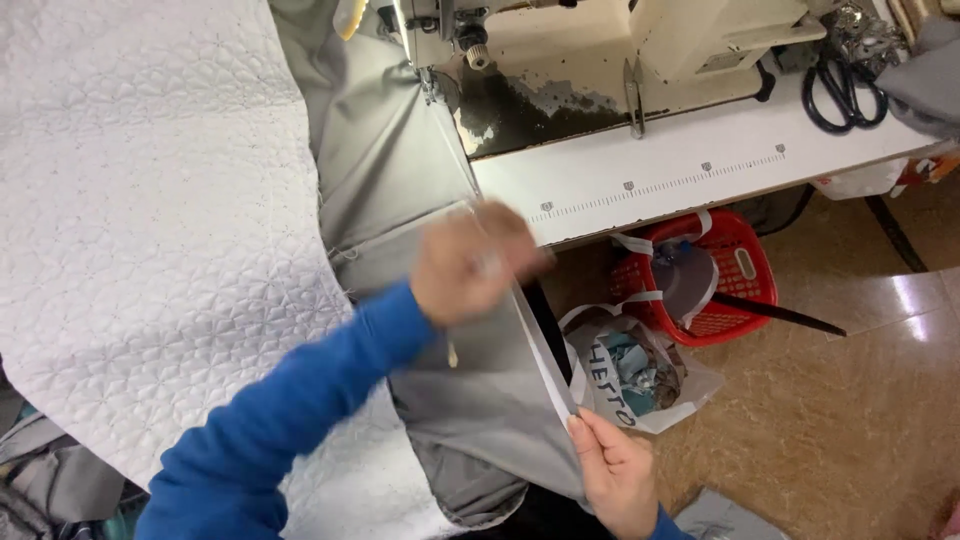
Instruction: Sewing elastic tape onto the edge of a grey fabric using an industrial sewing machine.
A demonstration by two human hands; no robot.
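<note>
A sewing machine (560,60) stands on the far white desk (700,165), with black scissors (843,90) at far right; a red basket (725,275) and a scrap-filled bag (635,380) sit on the floor to the right. White quilted fabric (150,230) covers the left. A white tape strip (535,345) runs taut along the edge of grey cloth (470,400), between both grips: the left hand (470,262), blurred, pinches its far end, and the right hand (612,470) pinches its near end. The right forearm is cut off by the frame's lower edge.
</note>
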